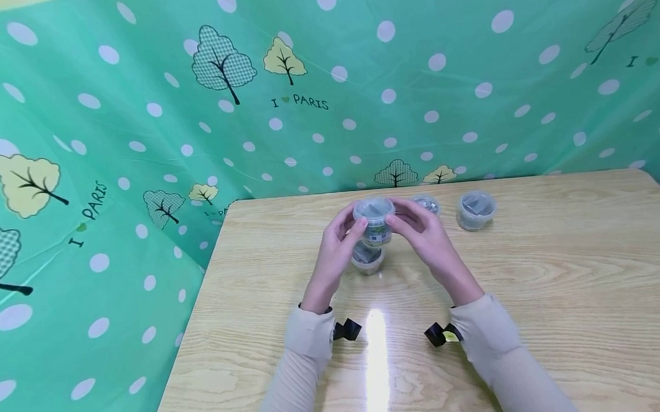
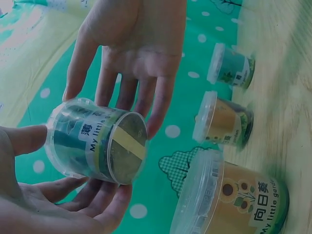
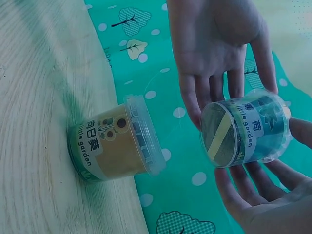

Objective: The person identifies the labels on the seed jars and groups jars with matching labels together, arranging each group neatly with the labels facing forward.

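Up off the table, both hands hold a clear lidded plastic cup (image 1: 373,225) between them. My left hand (image 1: 334,243) grips its left side and my right hand (image 1: 429,235) its right side, thumbs toward me. The cup's label reads "My little garden", with a teal band, and a yellow strip crosses its base in the left wrist view (image 2: 127,146). Just below the held cup, a second lidded cup (image 1: 368,265) with an orange sunflower label (image 3: 114,136) stands upright on the table, partly hidden by it in the head view.
Two more lidded cups stand toward the back of the wooden table (image 1: 564,293): one (image 1: 429,204) partly behind my right hand, another (image 1: 477,211) farther right. A green dotted cloth (image 1: 360,136) hangs behind the table and along its left side.
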The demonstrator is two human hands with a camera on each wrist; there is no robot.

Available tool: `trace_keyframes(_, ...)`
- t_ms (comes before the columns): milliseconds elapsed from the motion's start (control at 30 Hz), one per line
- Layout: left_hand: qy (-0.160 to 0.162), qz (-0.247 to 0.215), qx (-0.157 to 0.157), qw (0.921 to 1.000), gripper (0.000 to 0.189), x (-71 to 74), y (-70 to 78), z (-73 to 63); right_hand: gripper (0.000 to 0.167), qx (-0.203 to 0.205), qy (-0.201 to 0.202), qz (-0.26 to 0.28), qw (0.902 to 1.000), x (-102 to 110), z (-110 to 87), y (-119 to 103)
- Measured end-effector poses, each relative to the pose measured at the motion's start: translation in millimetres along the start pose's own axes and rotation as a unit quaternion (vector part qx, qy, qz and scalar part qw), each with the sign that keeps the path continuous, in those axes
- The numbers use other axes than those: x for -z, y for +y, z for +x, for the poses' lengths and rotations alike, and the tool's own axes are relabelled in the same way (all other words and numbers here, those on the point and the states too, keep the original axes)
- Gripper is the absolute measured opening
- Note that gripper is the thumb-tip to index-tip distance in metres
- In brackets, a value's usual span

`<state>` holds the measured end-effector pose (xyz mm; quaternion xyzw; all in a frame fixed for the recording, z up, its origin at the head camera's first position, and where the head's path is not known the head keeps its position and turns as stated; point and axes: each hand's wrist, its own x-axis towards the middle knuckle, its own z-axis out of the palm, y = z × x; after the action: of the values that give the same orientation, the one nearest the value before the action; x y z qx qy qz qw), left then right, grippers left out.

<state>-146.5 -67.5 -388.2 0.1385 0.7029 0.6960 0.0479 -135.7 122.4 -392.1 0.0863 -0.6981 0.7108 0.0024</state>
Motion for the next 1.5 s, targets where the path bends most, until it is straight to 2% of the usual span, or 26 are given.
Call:
trace_keyframes(200,0.004,0.0,-0.009,1.0,0.049,3.9,-2.2,4.8,0.054,-0.009,-0.008,-0.008,0.9999,-1.2,8.9,2.4)
trace_keyframes(367,0.013,0.007,-0.013,0.9998,0.049,7.1,-6.4,11.3,0.054,0.002,-0.014,-0.007,0.9999,-4.4,17.4,7.1)
trace_keyframes(500,0.015,0.0,0.003,0.9999,0.052,10.8,-10.2,14.9,0.053,0.003,-0.013,-0.003,0.9999,-7.4,23.5,12.0)
trace_keyframes(767,0.006,-0.013,0.031,0.9994,0.057,16.1,-22.5,21.1,0.055,-0.021,-0.003,-0.008,0.9997,-10.0,32.9,27.7)
trace_keyframes(967,0.014,-0.016,0.057,0.9981,0.059,17.5,-32.3,27.0,0.059,-0.041,0.001,-0.005,0.9992,-10.3,37.7,38.2)
trace_keyframes(1233,0.022,-0.02,0.067,0.9973,0.059,18.5,-36.9,34.8,0.06,-0.052,0.007,-0.004,0.9986,-11.2,43.4,44.3)
trace_keyframes(1300,0.028,-0.021,0.067,0.9972,0.059,19.2,-43.5,37.1,0.06,-0.053,0.008,-0.003,0.9986,-12.3,45.0,47.0)
trace_keyframes(1500,0.031,-0.014,0.092,0.9952,0.058,22.6,-52.9,40.8,0.058,-0.055,0.005,-0.013,0.9984,-16.2,48.9,55.1)
